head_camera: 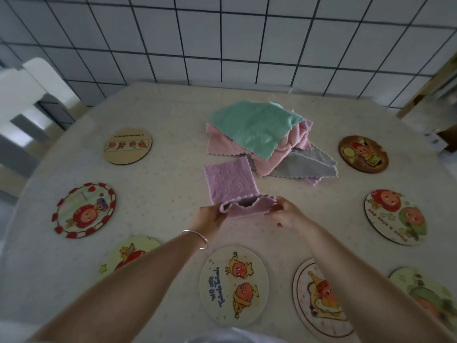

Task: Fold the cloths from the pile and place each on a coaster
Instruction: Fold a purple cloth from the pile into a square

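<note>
A lilac cloth (228,183) lies as a narrow strip on the table, its near end lifted. My left hand (210,215) pinches the left corner of that near end and my right hand (288,214) pinches the right corner. Behind it sits the pile: a green cloth (252,126) on top, a pink cloth (291,144) under it, a grey cloth (304,165) at the lower right. Round picture coasters ring the table: a cream one (233,284) just below my hands, another (319,297) to its right, a red-rimmed one (84,210) at the left. All visible coasters are bare.
More coasters lie at far left (127,146), far right (363,154), right (395,216), near left (128,253) and near right (427,293). The table (160,184) has a pale speckled cover. A white chair (27,95) stands at the left, a tiled wall behind.
</note>
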